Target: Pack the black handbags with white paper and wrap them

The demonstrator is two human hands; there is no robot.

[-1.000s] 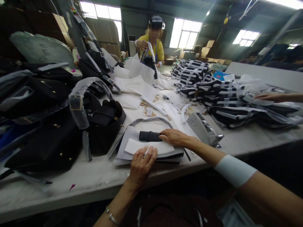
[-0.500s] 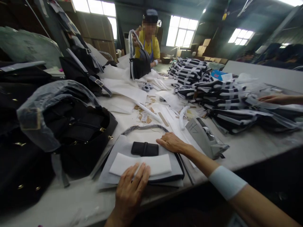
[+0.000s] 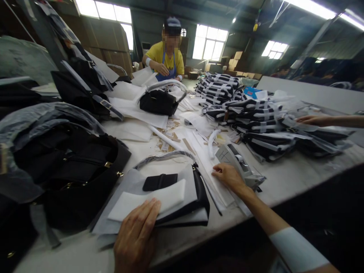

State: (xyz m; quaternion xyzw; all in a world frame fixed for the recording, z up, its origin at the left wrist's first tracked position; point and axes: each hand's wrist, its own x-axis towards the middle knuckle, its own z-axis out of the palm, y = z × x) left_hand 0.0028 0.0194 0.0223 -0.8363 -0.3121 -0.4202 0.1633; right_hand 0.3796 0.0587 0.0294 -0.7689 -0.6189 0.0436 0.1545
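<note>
A black handbag (image 3: 201, 189) lies on the table with a white sheet over its front and a wrapped handle (image 3: 159, 156) arching behind. A small black strap piece (image 3: 159, 182) rests on the sheet. My left hand (image 3: 139, 227) is flat, fingers stretched out, on a white padding strip (image 3: 167, 195) across the bag. One end of the strip rises slightly. My right hand (image 3: 230, 176) is off the bag, beside a grey tape dispenser (image 3: 227, 153). Its fingers are loosely bent and a little apart, with nothing visible in them.
A large black bag (image 3: 82, 189) with a plastic-wrapped handle stands at left. Wrapped black straps or bags (image 3: 264, 121) are piled at right, where another person's hand (image 3: 309, 120) reaches in. Across the table, a person in yellow (image 3: 178, 62) stands behind a black bag (image 3: 157, 102).
My right hand has left the bag and moved right toward the dispenser. The strip's right end has lifted. The person opposite has set a bag down and let go.
</note>
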